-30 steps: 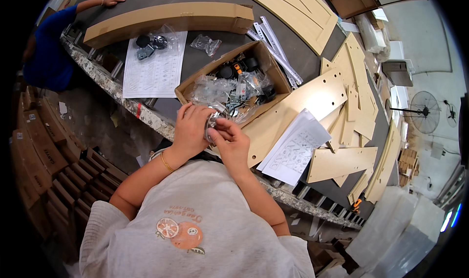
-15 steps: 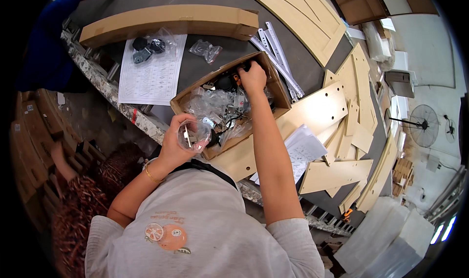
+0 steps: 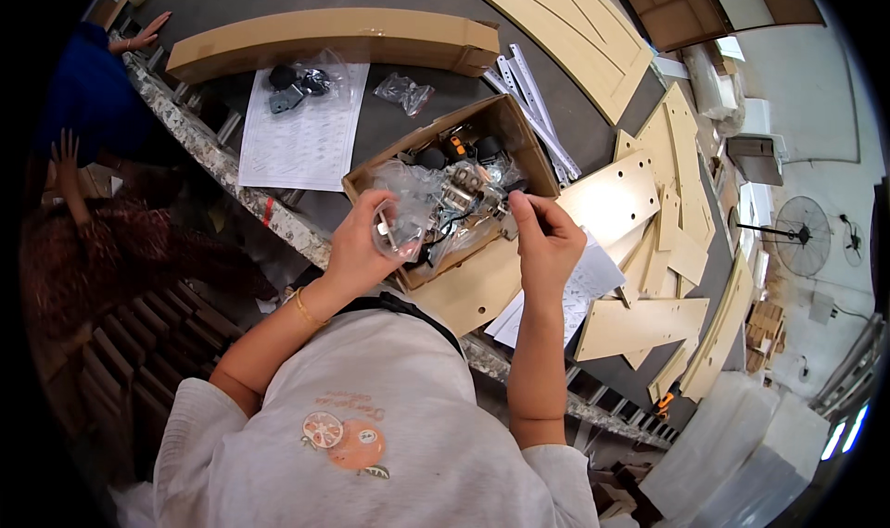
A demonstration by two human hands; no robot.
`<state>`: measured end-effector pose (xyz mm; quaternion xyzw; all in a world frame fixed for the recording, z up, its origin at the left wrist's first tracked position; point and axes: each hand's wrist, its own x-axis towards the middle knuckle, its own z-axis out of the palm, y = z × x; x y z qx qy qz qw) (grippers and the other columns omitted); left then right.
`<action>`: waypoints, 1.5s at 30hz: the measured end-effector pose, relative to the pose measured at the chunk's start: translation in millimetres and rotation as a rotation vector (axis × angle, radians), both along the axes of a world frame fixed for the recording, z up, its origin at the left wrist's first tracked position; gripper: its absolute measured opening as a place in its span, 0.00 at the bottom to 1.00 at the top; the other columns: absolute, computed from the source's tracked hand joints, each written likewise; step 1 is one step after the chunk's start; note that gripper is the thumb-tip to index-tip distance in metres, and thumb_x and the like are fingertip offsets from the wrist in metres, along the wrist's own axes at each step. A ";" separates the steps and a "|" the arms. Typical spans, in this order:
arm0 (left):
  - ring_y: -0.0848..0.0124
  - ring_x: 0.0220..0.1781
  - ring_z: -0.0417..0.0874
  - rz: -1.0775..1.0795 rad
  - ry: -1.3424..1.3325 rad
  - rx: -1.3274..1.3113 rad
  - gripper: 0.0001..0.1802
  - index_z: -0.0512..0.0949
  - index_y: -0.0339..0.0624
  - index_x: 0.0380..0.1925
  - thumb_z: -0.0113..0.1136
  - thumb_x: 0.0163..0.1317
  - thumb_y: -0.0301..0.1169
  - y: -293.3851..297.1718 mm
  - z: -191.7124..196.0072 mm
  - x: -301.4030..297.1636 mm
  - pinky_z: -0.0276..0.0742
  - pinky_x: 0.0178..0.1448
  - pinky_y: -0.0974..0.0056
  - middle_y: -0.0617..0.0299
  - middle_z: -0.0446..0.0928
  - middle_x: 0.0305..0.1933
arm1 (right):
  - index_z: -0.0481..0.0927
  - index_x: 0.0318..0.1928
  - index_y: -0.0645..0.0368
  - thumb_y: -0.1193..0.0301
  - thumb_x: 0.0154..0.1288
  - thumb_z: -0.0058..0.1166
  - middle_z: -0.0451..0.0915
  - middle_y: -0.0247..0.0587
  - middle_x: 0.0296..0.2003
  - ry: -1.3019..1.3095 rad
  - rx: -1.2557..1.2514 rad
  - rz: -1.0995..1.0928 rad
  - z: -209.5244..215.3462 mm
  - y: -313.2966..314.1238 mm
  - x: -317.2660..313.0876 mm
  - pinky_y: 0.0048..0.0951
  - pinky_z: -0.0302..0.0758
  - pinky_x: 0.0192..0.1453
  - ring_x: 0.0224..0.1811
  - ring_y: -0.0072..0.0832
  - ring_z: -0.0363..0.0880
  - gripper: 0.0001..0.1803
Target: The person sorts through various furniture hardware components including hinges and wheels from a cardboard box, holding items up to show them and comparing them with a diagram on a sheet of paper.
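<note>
Your two hands are apart, both near you at the table's near edge. Your left hand (image 3: 362, 248), with a thin bracelet (image 3: 306, 307) at the wrist, is closed around a clear cup (image 3: 404, 235); something metallic shows through its wall. Your right hand (image 3: 551, 246) is well to the right of the cup, thumb and fingers drawn together near the right side of an open cardboard box (image 3: 369, 160). You cannot tell whether those fingertips grip a small metal part or only come close to it.

The box lies just beyond and between your hands, with the cup in front of its near left part. Inside are plastic bags, metal fittings (image 3: 461, 187) and black round pieces (image 3: 429, 157).

Right of the box, pale wood panels (image 3: 640, 331) lie in a loose pile, with printed sheets (image 3: 598, 273) near your right wrist. Farther off, white metal rails (image 3: 530, 92) lie right of the box and a small clear bag (image 3: 404, 90) left of it. At far left, a bag of dark parts (image 3: 289, 99) rests on a paper sheet (image 3: 298, 155), and a long carton (image 3: 334, 44) lies beyond.
</note>
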<state>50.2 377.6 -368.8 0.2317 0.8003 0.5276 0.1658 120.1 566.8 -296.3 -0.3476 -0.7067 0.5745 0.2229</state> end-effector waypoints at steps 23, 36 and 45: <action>0.57 0.46 0.75 -0.191 0.203 0.392 0.26 0.70 0.42 0.44 0.65 0.41 0.26 23.1 -22.0 31.9 0.72 0.48 0.61 0.55 0.74 0.42 | 0.82 0.30 0.68 0.60 0.59 0.55 0.76 0.45 0.13 -0.345 0.404 0.580 -5.0 -51.2 10.4 0.25 0.68 0.22 0.16 0.22 0.75 0.19; 0.51 0.45 0.73 -0.207 0.152 0.374 0.43 0.58 0.43 0.58 0.66 0.38 0.24 45.7 -1.2 40.4 0.70 0.49 0.55 0.50 0.71 0.41 | 0.79 0.34 0.59 0.56 0.66 0.39 0.78 0.50 0.23 -0.591 0.520 0.482 -22.0 -37.7 32.5 0.42 0.72 0.32 0.27 0.47 0.78 0.20; 0.49 0.55 0.68 -0.254 0.678 0.554 0.40 0.55 0.37 0.60 0.62 0.46 0.24 76.3 6.4 16.6 0.65 0.57 0.54 0.47 0.65 0.54 | 0.79 0.30 0.61 0.63 0.61 0.46 0.77 0.54 0.23 -0.499 0.723 0.319 -10.7 -38.5 24.7 0.46 0.70 0.31 0.28 0.50 0.76 0.14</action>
